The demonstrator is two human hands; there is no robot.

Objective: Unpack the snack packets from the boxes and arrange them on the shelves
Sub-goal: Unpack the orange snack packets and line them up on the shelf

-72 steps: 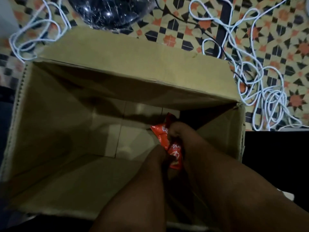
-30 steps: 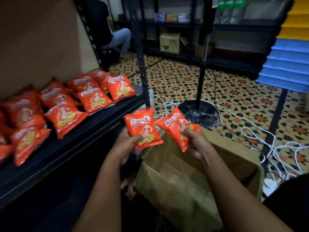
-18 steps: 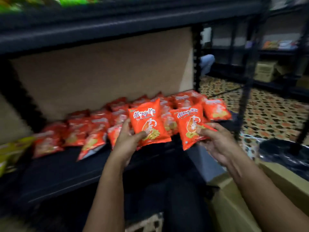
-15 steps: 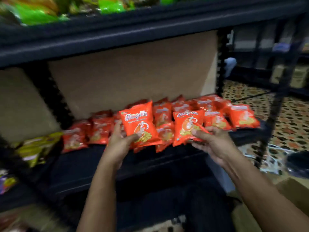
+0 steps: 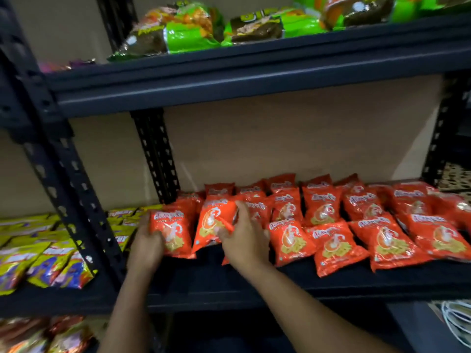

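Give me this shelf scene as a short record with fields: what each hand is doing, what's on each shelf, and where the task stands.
left hand: left hand grips an orange snack packet at the row's left end
right hand: right hand grips a second orange packet
middle shelf: middle shelf holds rows of orange packets
left bay: yellow packets
top shelf: green packets
task state: both held packets are at the shelf, not yet released

A dark metal shelf (image 5: 254, 289) runs across the middle of the frame, with rows of orange snack packets (image 5: 331, 225) lying on its right half and yellow packets (image 5: 38, 250) at lower left. On the upper shelf (image 5: 254, 72), across the top of the frame, green packets (image 5: 191, 31) lie.
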